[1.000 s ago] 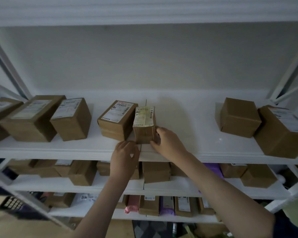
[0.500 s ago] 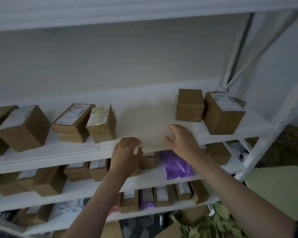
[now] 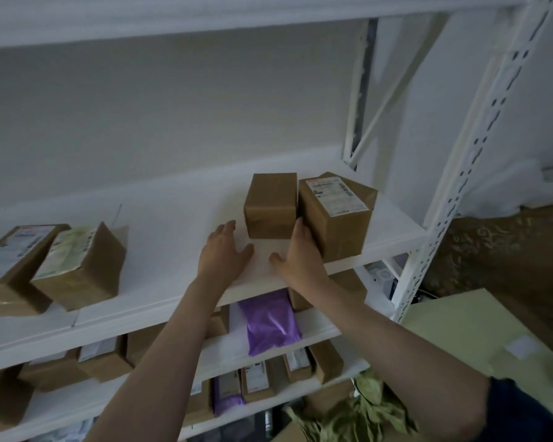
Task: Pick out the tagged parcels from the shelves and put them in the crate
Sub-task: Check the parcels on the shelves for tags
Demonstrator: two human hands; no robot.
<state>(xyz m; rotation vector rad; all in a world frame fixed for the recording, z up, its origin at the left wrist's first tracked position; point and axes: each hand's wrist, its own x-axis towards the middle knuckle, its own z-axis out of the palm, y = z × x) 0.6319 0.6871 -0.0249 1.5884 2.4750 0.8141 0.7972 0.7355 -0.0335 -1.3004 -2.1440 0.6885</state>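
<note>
Two brown parcels stand at the right end of the top white shelf [image 3: 179, 231]: a plain box [image 3: 270, 205] with no label showing, and beside it a labelled box [image 3: 336, 212]. My left hand [image 3: 222, 250] hovers open over the shelf just left of the plain box. My right hand [image 3: 297, 253] is open too, its fingertips at the gap between the two boxes, touching the plain box's lower right corner. Further left sit a box with a yellowish label [image 3: 80, 266] and another labelled box [image 3: 10, 266]. No crate is in view.
Lower shelves hold several brown boxes and a purple mailer bag [image 3: 270, 322]; a second purple bag [image 3: 225, 395] lies lower down. The white perforated upright [image 3: 460, 173] bounds the shelf on the right. A pale flat carton [image 3: 479, 333] and green fabric [image 3: 361, 413] lie below right.
The view swung right along the shelf. Both hands left the yellow-labelled box and moved right, up onto the shelf, reaching the plain box at the right end.
</note>
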